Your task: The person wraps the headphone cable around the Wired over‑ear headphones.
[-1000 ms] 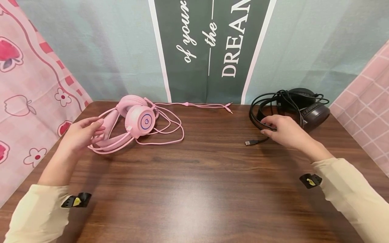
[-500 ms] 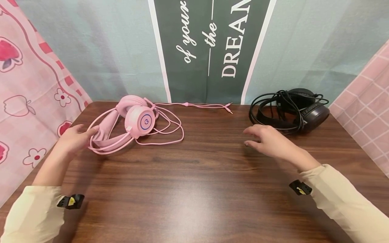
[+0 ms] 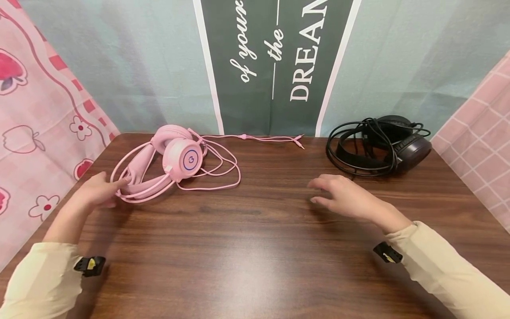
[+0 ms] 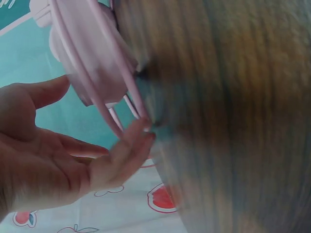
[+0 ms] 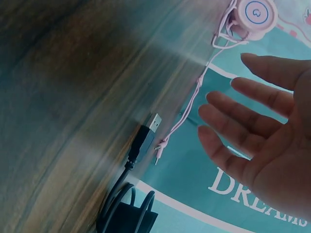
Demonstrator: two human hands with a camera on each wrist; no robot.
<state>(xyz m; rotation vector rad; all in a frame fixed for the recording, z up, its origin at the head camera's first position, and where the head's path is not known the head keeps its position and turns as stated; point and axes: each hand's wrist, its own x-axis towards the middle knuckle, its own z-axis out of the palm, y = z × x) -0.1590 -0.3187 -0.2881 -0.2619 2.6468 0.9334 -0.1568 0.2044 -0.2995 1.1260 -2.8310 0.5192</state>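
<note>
Pink over-ear headphones (image 3: 184,158) lie at the table's back left, their headband turned toward my left hand (image 3: 95,191). That hand's thumb overlaps the headband's outer end. In the left wrist view the hand (image 4: 63,155) has thumb and fingers spread apart on either side of the pink headband (image 4: 90,53), fingertips right at its thin rail. My right hand (image 3: 348,196) hovers over the table, fingers loosely extended, nothing in it. Black headphones (image 3: 412,153) with a coiled cable lie beyond it. Their USB plug (image 5: 143,138) shows in the right wrist view but is hidden in the head view.
The pink cable loops across the back of the brown wooden table (image 3: 239,248) and ends in two small audio plugs (image 3: 298,142). Cloth backdrops (image 3: 159,62) stand behind and at both sides.
My right hand has drawn back from the black cable, leftward and nearer to me. My left hand has lowered beside the pink headband. Both headphones stay in place.
</note>
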